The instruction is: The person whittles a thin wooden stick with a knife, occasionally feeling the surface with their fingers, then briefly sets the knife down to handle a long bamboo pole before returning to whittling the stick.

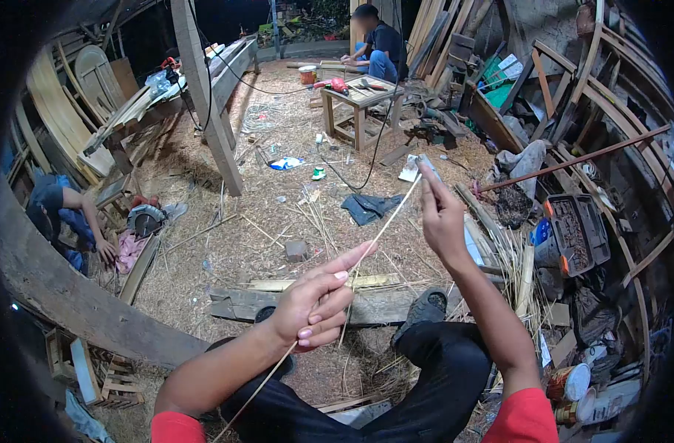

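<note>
A long, thin bamboo strip (pixel 393 215) runs diagonally upward in front of me, from beside my left forearm to the fingertips of my right hand. My left hand (pixel 318 299) is closed round its lower part, with the index finger stretched along it. At the strip's upper end, my right hand (pixel 444 214) pinches it between fingers held straight and close together. Below the hands, a wooden beam (pixel 381 306) lies across the floor by my feet. Loose strips (pixel 525 280) are heaped to the right of my knee.
A small wooden table (pixel 359 103) with tools stands ahead. One person (pixel 381 48) crouches behind it; another person (pixel 60 214) bends at left near a circular saw (pixel 145 219). A wooden post (pixel 208 103) rises left of centre. An open toolbox (pixel 577 232) lies at right.
</note>
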Demonstrator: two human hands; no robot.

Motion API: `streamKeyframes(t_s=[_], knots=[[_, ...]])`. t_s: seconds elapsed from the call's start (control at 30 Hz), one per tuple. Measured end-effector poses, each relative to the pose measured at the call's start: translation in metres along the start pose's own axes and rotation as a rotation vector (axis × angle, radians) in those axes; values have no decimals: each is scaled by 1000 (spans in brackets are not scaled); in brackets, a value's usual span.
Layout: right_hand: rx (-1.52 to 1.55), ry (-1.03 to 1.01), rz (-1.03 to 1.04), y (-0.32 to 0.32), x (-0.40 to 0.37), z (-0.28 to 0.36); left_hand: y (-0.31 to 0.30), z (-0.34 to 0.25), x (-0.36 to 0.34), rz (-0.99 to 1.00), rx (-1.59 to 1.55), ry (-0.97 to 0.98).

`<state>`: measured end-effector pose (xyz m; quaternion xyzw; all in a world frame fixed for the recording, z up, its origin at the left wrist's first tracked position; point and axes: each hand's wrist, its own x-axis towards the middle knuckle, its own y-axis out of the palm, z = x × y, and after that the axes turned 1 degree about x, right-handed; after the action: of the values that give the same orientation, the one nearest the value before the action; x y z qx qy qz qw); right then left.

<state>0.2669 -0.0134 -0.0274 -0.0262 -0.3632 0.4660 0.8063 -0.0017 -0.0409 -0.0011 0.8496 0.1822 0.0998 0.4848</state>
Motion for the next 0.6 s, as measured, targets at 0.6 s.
streamKeyframes(t_s=[0.6], knots=[[-3, -504, 296, 25, -46, 45, -11, -7, 11, -42, -46, 96]])
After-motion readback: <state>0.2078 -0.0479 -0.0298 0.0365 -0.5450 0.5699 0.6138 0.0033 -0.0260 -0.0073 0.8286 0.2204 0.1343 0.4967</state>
